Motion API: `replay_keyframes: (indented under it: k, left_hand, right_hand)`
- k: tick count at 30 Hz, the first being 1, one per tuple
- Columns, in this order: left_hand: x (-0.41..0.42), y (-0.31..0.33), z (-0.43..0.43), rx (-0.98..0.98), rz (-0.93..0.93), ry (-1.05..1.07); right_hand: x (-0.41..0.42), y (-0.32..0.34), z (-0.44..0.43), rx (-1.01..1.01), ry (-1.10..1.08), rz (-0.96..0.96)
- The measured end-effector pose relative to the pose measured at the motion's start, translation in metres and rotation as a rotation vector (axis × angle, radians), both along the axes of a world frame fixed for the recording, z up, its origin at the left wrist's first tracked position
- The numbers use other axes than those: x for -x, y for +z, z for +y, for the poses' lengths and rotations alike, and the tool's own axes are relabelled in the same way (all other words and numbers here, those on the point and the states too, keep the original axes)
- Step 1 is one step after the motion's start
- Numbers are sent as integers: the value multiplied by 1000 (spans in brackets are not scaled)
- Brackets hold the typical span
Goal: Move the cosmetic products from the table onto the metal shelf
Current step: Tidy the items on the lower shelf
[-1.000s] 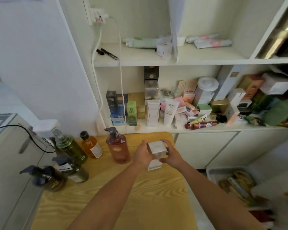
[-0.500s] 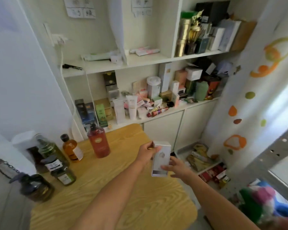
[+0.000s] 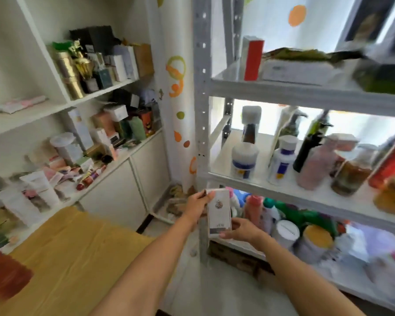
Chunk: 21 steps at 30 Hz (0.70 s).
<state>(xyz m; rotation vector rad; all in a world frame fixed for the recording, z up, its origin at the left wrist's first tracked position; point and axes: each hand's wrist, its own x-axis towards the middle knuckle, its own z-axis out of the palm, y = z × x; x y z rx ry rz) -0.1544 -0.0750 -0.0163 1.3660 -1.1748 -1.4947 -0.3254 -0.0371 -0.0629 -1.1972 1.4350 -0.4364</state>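
Swung right since the last frame: our white box (image 3: pixel 218 213) is off the table (image 3: pixel 73 247), now at the metal shelf (image 3: pixel 201 110).
Our left hand (image 3: pixel 197 202) grips its top edge with curled fingers; our right hand (image 3: pixel 240 230) cups the lower end. Box upright, against the shelf's front post.

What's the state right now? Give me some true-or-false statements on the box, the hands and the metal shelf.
1. The left hand and the right hand both grip the white rectangular carton box. True.
2. The box stands on the grey metal shelf. False: it is held in the air in front of the shelf's front post.
3. The shelf's middle level carries a white bottle with a blue label among other containers. True.
4. The yellow wooden table lies right of the shelf. False: it lies to its left.
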Motion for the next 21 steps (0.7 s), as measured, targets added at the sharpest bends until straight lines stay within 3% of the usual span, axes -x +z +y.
replay_keyframes:
  k: [9, 14, 21]
  left_hand:
    - [265, 14, 74, -27, 100, -434]
    - [418, 20, 158, 20, 81, -645]
    - [575, 34, 256, 112, 104, -892]
  right_hand:
    - [238, 18, 143, 38, -420, 50]
    - [373, 33, 250, 51, -524, 146]
    - [500, 54, 368, 94, -741, 234]
